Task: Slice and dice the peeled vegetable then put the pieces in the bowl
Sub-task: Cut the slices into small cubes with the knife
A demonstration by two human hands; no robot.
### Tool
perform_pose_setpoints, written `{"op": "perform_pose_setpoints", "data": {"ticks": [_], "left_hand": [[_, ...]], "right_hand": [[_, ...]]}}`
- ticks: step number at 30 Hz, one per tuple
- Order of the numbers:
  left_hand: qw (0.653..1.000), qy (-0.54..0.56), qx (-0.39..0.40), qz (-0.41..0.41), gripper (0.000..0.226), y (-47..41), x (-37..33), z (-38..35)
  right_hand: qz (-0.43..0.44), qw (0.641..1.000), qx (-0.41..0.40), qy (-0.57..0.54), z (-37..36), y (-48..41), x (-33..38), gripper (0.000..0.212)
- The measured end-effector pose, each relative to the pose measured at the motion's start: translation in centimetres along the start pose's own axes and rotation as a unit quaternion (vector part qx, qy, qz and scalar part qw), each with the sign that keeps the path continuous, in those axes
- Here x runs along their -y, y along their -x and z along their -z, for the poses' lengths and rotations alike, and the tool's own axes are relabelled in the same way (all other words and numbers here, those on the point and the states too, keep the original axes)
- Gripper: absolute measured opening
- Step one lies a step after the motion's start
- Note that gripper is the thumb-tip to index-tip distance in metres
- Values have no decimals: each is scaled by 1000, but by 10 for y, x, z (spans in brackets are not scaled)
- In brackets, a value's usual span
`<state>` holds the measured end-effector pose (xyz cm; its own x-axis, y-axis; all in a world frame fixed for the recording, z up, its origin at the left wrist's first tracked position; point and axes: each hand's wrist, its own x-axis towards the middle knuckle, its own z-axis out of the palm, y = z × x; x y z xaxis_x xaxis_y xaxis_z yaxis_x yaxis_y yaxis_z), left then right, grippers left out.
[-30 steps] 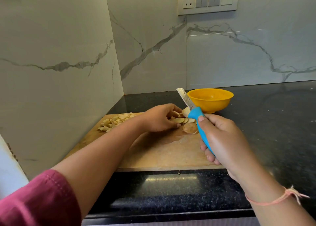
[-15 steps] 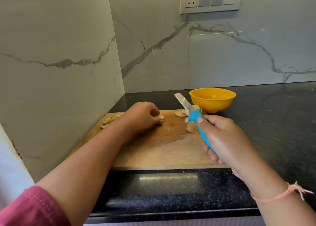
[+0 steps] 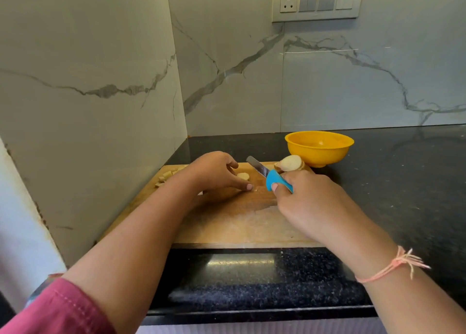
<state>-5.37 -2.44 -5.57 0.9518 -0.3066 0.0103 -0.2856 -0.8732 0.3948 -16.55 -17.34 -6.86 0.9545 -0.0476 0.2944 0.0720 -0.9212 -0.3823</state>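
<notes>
The black tabletop [image 3: 403, 182] carries everything, and on it the wooden cutting board [image 3: 239, 222] runs beneath both grips and back toward the person. The right grip [image 3: 315, 202] is wrapped tight round the blue handle of the knife [image 3: 273, 179]. The blade slants up and away to that grip's left, and whether its tip touches the wood I cannot tell. The left grip [image 3: 219, 172] arches over the board with fingers curled and thumb tip down on the wood, bracketing a single slice [image 3: 242, 176] that lies flat under its fingertips, just left of the blade. The yellow bowl [image 3: 320, 157] stands beyond the right grip, off the board's far corner, and nothing shows inside it. Between that grip's knuckles and the bowl sits a stack of uncut slices [image 3: 290, 163]. Beyond the left grip's wrist, at the board's far left edge, lies a small heap of diced pieces [image 3: 167, 176]. The slicing looks finished and the dicing partly done, with one slice set up for the blade and no pieces in the bowl yet. The next move calls for bringing the edge down across that slice close beside the left fingertips, which should tuck back out of its path. The slice is thin and needs pinning flat so it does not skid. After that the stack by the bowl needs the same treatment before anything is scooped in.
</notes>
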Motion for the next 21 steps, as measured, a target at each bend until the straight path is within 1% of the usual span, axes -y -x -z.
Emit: {"op": "perform_pose_setpoints", "data": {"ticks": [3, 8, 16, 21], "left_hand": [[1000, 8, 23, -2, 55, 2, 1, 4], [999, 25, 28, 7, 43, 2, 2, 4], [997, 68, 23, 30, 40, 3, 0, 2], [995, 88, 15, 37, 39, 4, -1, 2]], "right_hand": [[-2, 1000, 6, 0, 1, 1, 1, 36], [-4, 1000, 24, -4, 5, 5, 5, 35], [-15, 997, 66, 25, 4, -2, 15, 37], [-16, 996, 84, 20, 7, -6, 24, 27]]}}
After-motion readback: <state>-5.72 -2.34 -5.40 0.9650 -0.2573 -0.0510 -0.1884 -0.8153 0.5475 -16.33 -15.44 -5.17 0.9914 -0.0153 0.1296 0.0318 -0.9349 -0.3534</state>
